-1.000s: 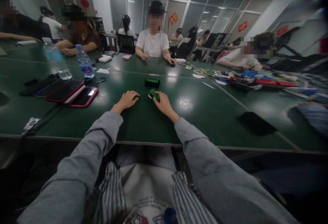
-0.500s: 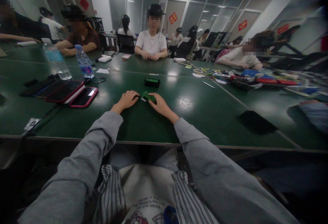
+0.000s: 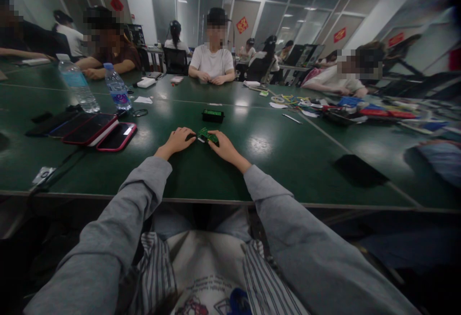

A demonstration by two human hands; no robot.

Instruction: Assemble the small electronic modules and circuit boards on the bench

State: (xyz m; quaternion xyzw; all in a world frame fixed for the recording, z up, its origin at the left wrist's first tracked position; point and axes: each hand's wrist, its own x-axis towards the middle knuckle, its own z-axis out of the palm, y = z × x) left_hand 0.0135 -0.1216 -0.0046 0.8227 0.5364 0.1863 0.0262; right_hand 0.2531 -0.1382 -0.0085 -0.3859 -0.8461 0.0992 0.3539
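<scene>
A green circuit board [image 3: 207, 134] with a small white part at its near edge is in front of me, just above or on the table. My right hand [image 3: 225, 148] is closed on the board's right side, thumb at the near edge. To the left of the board, my left hand [image 3: 177, 141] has its fingers bent round a small dark piece [image 3: 190, 136], whose kind I cannot make out. Just beyond the hands sits a black box [image 3: 212, 115] with a green board showing inside it.
Two water bottles [image 3: 117, 87] and phones with red edges [image 3: 117, 136] lie to the left. A silver pen [image 3: 292, 118] and a pile of cables and tools [image 3: 353, 106] are at the right, with a dark flat object [image 3: 361, 170] nearer. Several people sit around the green table [image 3: 288, 161].
Both hands and the circuit board keep nearly the same place. The whole view has shifted very slightly; nothing was taken up or let go.
</scene>
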